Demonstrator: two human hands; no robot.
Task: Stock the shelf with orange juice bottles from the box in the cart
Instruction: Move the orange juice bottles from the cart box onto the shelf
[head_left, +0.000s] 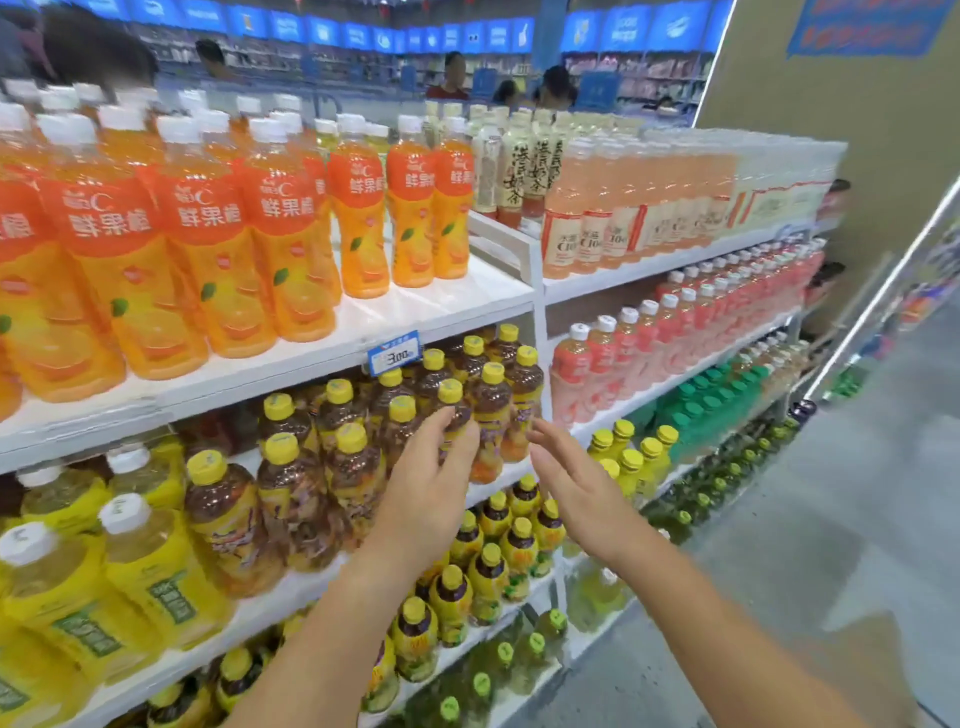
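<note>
**Both hands empty in front of the tea row, orange juice up on the top board**

From my feed, the white shelf (441, 306) fills most of the view, running from nine o'clock across to two o'clock in several tiers. The orange juice bottles (208, 249) stand upright on the top board at ten o'clock, in rows with white caps and orange labels. The right end of that board is bare. In the next bay, at three o'clock, long rows of pink drink bottles (623, 353) run away from me. At eight o'clock are the pale yellow bottles (145, 571) with white caps. The brown tea bottles (291, 483) with yellow caps crowd the second tier at centre.

My left hand (426, 493) is raised at centre, its fingers (434, 428) loosely spread and gripping nothing. Their tips are in front of one tea bottle, and I cannot tell if they touch it. My right hand (576, 488) is just beside it at four o'clock, palm turned inward, fingers (545, 436) straight and empty. A small blue price tag (393, 353) hangs on the top board's edge, just above centre.
</note>
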